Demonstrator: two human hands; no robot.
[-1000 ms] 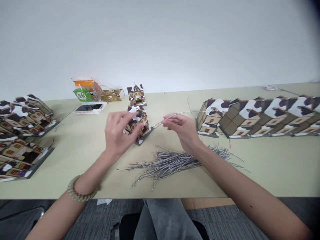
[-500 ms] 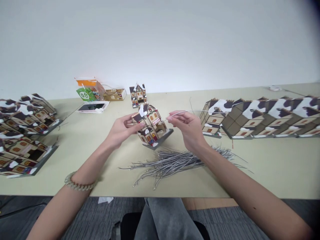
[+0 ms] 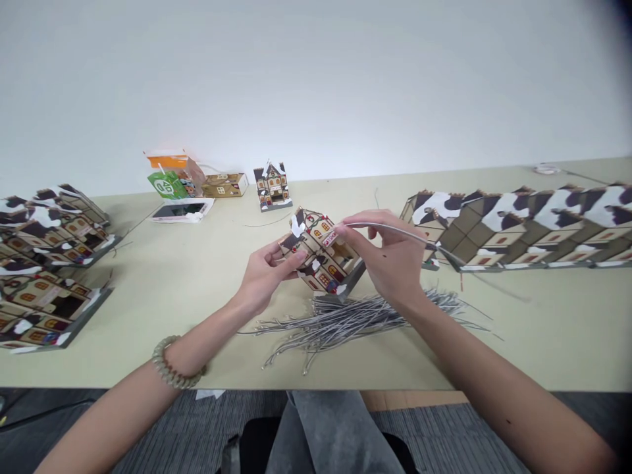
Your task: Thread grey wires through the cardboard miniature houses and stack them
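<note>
My left hand (image 3: 265, 271) holds a small model house (image 3: 320, 253) with snowy roof patches and a grey base, tilted over above the table. My right hand (image 3: 390, 253) pinches a thin silver wire (image 3: 419, 238) at the house's right side; the wire runs off to the right past my wrist. Right below both hands lies a loose pile of silver wires (image 3: 345, 319) on the beige table (image 3: 172, 263).
A long row of model houses (image 3: 518, 224) lies at the right. More houses (image 3: 44, 263) are stacked at the left. One upright house (image 3: 270, 186), a small box (image 3: 223, 185), an orange and green package (image 3: 170, 176) and a phone (image 3: 180, 210) sit at the back.
The left hand lifted the house off the table and tipped it toward me. The right hand brought the wire's end up against the house, and the wire swung to the right.
</note>
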